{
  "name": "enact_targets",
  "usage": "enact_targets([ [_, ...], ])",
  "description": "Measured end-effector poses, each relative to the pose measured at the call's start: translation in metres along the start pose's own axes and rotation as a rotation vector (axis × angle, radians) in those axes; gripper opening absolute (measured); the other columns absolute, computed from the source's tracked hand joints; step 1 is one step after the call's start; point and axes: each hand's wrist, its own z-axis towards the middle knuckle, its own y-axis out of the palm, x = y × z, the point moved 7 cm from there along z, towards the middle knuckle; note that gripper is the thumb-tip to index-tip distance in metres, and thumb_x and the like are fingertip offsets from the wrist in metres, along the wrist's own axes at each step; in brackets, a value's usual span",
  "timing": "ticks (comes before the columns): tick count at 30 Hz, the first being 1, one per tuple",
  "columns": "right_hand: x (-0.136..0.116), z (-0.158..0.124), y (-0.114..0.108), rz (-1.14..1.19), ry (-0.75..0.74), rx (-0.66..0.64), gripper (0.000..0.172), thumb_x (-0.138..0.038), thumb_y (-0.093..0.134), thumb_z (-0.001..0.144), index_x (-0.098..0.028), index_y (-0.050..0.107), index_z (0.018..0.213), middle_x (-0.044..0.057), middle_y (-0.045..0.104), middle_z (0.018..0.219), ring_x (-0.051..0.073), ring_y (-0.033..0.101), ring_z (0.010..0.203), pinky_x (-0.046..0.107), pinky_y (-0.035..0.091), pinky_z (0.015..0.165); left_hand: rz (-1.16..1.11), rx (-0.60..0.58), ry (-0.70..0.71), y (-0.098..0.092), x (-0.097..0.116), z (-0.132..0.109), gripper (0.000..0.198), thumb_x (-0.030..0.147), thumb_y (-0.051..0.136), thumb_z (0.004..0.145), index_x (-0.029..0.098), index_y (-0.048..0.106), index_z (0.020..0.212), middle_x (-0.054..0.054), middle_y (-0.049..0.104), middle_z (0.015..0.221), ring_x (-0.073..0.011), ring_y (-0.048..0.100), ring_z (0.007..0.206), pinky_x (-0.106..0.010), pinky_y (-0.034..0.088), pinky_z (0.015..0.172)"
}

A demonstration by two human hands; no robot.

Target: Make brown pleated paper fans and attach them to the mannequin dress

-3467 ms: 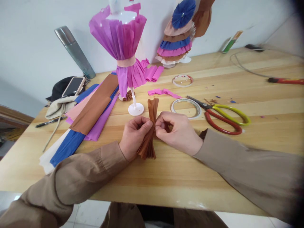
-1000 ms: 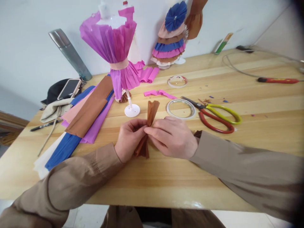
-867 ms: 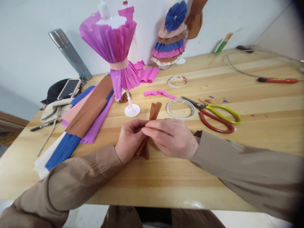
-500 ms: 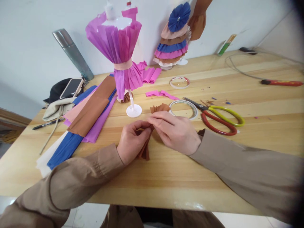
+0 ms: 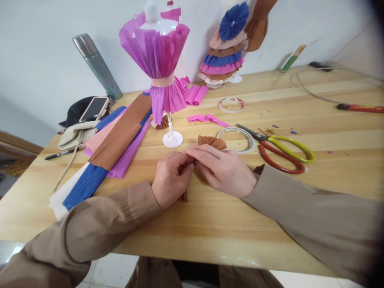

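Note:
Both my hands meet over the front middle of the table, pinching a pleated strip of brown crepe paper point(image 5: 212, 141). My left hand point(image 5: 171, 179) is closed, thumb against fingers, with a short end of the strip hanging below it. The fingers of my right hand point(image 5: 223, 169) press together on the same strip, and its fanned pleats stick out beyond them. Part of the strip is hidden under the hands. Just past the right hand lies a roll of tape point(image 5: 253, 143), beside scissors point(image 5: 282, 150) with red and yellow handles.
Behind stands a small dress form in a purple-pink paper dress point(image 5: 159, 56). Folded crepe sheets point(image 5: 120, 138) lie at left, near a phone point(image 5: 94, 109) and a flask point(image 5: 97, 66). A tiered paper dress point(image 5: 223, 60) is at the wall; a red-handled tool point(image 5: 360, 108) lies right.
More of the brown pleats fan out past my right hand, and less hangs below my left. The whole view has shifted slightly, so the table items sit a little further right.

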Motion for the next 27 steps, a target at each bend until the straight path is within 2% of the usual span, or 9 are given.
enact_targets([
  [2,0.000,0.000,0.001,0.007,-0.002,0.001,0.038,-0.010,0.042,0.089,-0.013,0.057,0.124,0.012,0.070,0.110,0.021,0.071,0.086,0.031,0.061,0.065,0.055,0.012,0.061,-0.002,0.005,0.000,0.015,0.010,0.055,0.080,0.016,0.068,0.082,-0.004,0.070,0.078,-0.0158,0.064,0.075,-0.028,0.053,0.072],
  [4,0.002,0.000,0.001,0.016,0.006,0.010,0.036,-0.010,0.044,0.088,-0.012,0.058,0.121,0.012,0.069,0.106,0.021,0.070,0.085,0.032,0.060,0.064,0.067,0.022,0.063,-0.003,0.006,-0.001,0.014,0.011,0.056,0.081,0.016,0.068,0.083,-0.005,0.070,0.079,-0.0162,0.065,0.076,-0.029,0.053,0.073],
  [10,0.008,-0.003,0.001,0.069,0.067,0.070,0.034,-0.009,0.048,0.088,-0.015,0.059,0.119,0.011,0.069,0.101,0.021,0.068,0.088,0.032,0.060,0.071,-0.138,0.052,-0.113,-0.005,-0.002,-0.001,0.015,0.026,0.059,0.085,0.022,0.071,0.093,-0.004,0.072,0.084,-0.0214,0.067,0.086,-0.034,0.054,0.075],
  [14,0.008,-0.003,-0.001,0.053,0.058,0.114,0.034,-0.009,0.047,0.088,-0.015,0.059,0.120,0.010,0.069,0.098,0.019,0.068,0.085,0.031,0.059,0.069,-0.274,0.061,-0.257,-0.006,-0.015,-0.003,0.033,0.032,0.056,0.088,0.017,0.061,0.117,-0.003,0.072,0.081,-0.0145,0.063,0.072,-0.027,0.051,0.069],
  [16,0.008,-0.003,-0.003,0.043,0.062,0.136,0.032,-0.009,0.047,0.089,-0.014,0.060,0.118,0.010,0.069,0.095,0.019,0.068,0.082,0.031,0.059,0.067,-0.314,0.063,-0.306,-0.005,-0.020,-0.004,0.040,0.033,0.055,0.088,0.016,0.055,0.124,-0.001,0.070,0.075,-0.0119,0.060,0.062,-0.024,0.048,0.063],
  [19,0.008,-0.003,-0.006,0.033,0.056,0.179,0.031,-0.009,0.048,0.089,-0.016,0.060,0.116,0.009,0.070,0.094,0.019,0.068,0.081,0.031,0.058,0.066,-0.293,0.059,-0.328,-0.006,-0.019,-0.001,0.031,0.036,0.056,0.086,0.014,0.063,0.107,-0.002,0.070,0.074,-0.0134,0.061,0.065,-0.025,0.049,0.063],
  [23,0.008,-0.004,-0.008,0.060,0.043,0.218,0.032,-0.010,0.050,0.089,-0.017,0.060,0.118,0.010,0.070,0.097,0.019,0.068,0.083,0.032,0.058,0.069,-0.228,-0.039,-0.285,-0.002,-0.005,0.003,0.019,0.032,0.068,0.074,0.014,0.068,0.081,-0.005,0.072,0.077,-0.0182,0.066,0.073,-0.027,0.052,0.066],
  [25,0.007,-0.004,-0.009,0.073,0.037,0.225,0.034,-0.010,0.051,0.088,-0.019,0.059,0.120,0.009,0.071,0.097,0.019,0.068,0.084,0.032,0.058,0.070,-0.239,-0.069,-0.312,0.001,-0.004,0.002,0.014,0.028,0.068,0.073,0.015,0.069,0.079,-0.002,0.069,0.067,-0.0153,0.063,0.061,-0.024,0.050,0.056],
  [27,0.006,-0.004,-0.010,0.091,0.018,0.233,0.038,-0.008,0.051,0.087,-0.020,0.058,0.123,0.009,0.071,0.097,0.019,0.068,0.085,0.032,0.058,0.072,-0.287,-0.089,-0.376,0.005,-0.009,0.000,0.015,0.027,0.064,0.077,0.016,0.071,0.084,0.002,0.060,0.053,-0.0109,0.054,0.043,-0.022,0.043,0.042],
])
